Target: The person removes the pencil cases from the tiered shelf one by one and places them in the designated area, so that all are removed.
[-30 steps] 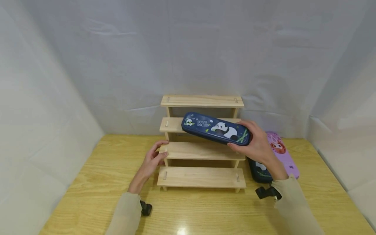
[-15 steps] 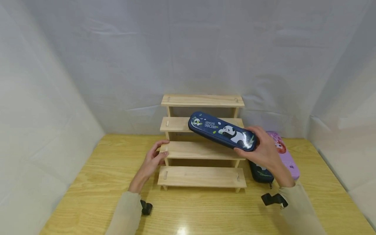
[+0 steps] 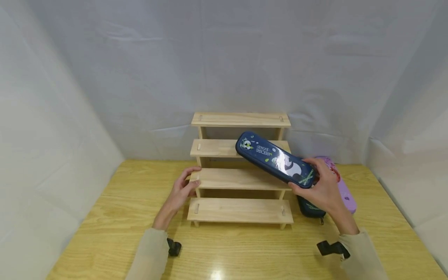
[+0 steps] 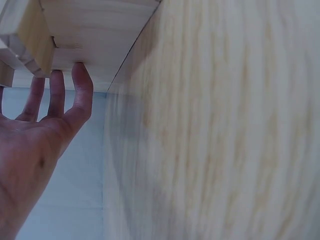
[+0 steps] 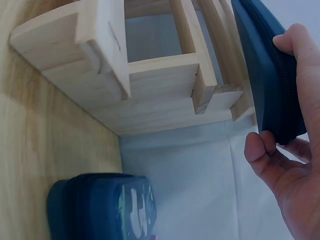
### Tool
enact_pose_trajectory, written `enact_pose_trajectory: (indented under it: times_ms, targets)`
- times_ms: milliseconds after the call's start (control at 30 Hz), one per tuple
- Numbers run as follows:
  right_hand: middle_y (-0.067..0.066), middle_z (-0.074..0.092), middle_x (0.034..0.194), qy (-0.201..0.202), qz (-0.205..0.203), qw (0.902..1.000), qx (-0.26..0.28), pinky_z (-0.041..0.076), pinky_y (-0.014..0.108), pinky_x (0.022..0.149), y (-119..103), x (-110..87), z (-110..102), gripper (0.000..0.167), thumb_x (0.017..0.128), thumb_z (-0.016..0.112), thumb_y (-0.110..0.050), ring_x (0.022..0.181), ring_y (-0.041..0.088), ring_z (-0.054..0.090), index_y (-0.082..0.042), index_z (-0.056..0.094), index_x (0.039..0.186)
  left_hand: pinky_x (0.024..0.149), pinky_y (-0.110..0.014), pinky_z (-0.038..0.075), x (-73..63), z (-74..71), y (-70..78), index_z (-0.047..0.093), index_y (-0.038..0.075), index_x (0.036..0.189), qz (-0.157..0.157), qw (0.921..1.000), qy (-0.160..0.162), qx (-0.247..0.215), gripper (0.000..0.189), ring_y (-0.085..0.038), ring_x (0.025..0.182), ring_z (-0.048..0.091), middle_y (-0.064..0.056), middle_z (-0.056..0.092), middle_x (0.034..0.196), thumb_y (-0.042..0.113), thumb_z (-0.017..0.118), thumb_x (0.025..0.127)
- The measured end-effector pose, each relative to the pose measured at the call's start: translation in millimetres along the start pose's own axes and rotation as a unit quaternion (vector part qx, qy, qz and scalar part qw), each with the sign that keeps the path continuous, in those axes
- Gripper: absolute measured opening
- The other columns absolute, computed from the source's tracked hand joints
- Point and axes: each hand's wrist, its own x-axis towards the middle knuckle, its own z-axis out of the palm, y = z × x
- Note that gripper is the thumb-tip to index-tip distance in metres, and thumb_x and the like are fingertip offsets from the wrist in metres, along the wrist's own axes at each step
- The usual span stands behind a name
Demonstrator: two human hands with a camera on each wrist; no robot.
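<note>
In the head view my right hand [image 3: 323, 190] grips one end of a dark blue panda pencil case [image 3: 276, 159]. The case is tilted and held in the air before the right part of a stepped wooden shelf [image 3: 241, 212]. From the right wrist view, thumb and fingers pinch the zippered edge of the pencil case [image 5: 272, 75]. My left hand [image 3: 182, 188] holds the shelf's left end, by the second step from the bottom. Its fingertips touch the side panel in the left wrist view, where the thumb is hidden.
Right of the shelf, a dark panda pencil case [image 3: 309, 208] lies on the wooden table [image 3: 245, 252]. Beside it is a purple pencil case [image 3: 346, 194], partly covered by my right hand. White sheeting [image 3: 241, 58] stands behind and at both sides.
My right hand has moved right and slightly toward me with the panda pencil case, which has become more tilted. The left hand stays in place on the shelf.
</note>
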Motion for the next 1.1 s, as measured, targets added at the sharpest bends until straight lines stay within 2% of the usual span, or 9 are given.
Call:
enact_pose_trajectory:
  times_ms: [200,367,500,633,767,967,1100]
  targets:
    - [0.016,0.063,0.113,0.016,0.021,0.9996,0.004,0.041,0.005,0.071,5.1,-9.2,-6.1,0.075,0.06,0.094,-0.011,0.092,0.006,0.048,-0.001,0.06,0.126,0.075,-0.033,0.056,0.3,-0.3,-1.2,0.048,0.012,0.147,0.005,1.0,0.0,0.001,0.042,-0.011,0.088,0.057,-0.015,0.037,0.157,0.018,0.054,0.105]
    - [0.017,0.061,0.115,0.017,0.061,0.9978,0.018,0.043,0.007,0.069,7.1,-16.5,-13.1,0.077,0.064,0.092,-0.009,0.091,0.005,0.048,-0.003,0.058,0.133,0.074,-0.035,0.056,-0.4,-0.2,-1.1,0.047,0.01,0.147,0.01,0.9999,-0.001,-0.001,0.042,-0.01,0.087,0.057,-0.016,0.037,0.156,0.018,0.054,0.106]
    - [0.02,0.06,0.116,0.019,0.088,0.9959,0.011,0.044,0.007,0.066,10.1,-22.3,-19.0,0.079,0.066,0.091,-0.008,0.089,0.006,0.049,-0.003,0.055,0.136,0.074,-0.035,0.056,-0.8,-0.3,-0.8,0.047,0.01,0.147,0.011,0.9999,-0.003,-0.001,0.042,-0.01,0.087,0.057,-0.015,0.036,0.157,0.019,0.054,0.106]
    - [0.023,0.06,0.116,0.034,0.1,0.9944,-0.007,0.043,0.003,0.067,14.8,-27.2,-24.2,0.079,0.067,0.091,-0.009,0.089,0.003,0.048,0.001,0.053,0.135,0.075,-0.034,0.056,-0.6,-0.5,-0.8,0.047,0.012,0.147,0.005,1.0,-0.003,-0.002,0.042,-0.011,0.088,0.056,-0.013,0.036,0.158,0.019,0.054,0.106]
    - [0.023,0.061,0.117,0.056,0.105,0.9929,-0.008,0.042,0.002,0.067,21.0,-31.6,-28.9,0.077,0.067,0.09,-0.007,0.087,-0.003,0.048,0.004,0.054,0.134,0.076,-0.033,0.056,-0.7,-0.3,-0.9,0.047,0.012,0.147,0.002,1.0,-0.001,-0.002,0.043,-0.011,0.09,0.057,-0.014,0.035,0.159,0.019,0.054,0.106]
    - [0.021,0.064,0.111,0.096,0.079,0.9922,-0.006,0.043,0.003,0.061,33.1,-37.8,-35.6,0.075,0.061,0.091,-0.002,0.074,-0.009,0.051,0.006,0.059,0.128,0.076,-0.033,0.056,-1.0,-0.6,-1.7,0.046,0.011,0.148,0.004,1.0,-0.003,-0.005,0.043,-0.011,0.093,0.057,-0.017,0.031,0.161,0.019,0.053,0.106]
    - [0.022,0.065,0.108,0.113,0.075,0.9908,-0.011,0.043,0.002,0.058,39.4,-42.4,-41.1,0.075,0.059,0.091,0.0,0.072,-0.014,0.05,0.008,0.059,0.126,0.076,-0.033,0.056,-1.3,-0.7,-1.2,0.046,0.013,0.147,0.003,1.0,-0.002,-0.006,0.043,-0.013,0.094,0.057,-0.015,0.029,0.162,0.019,0.053,0.106]
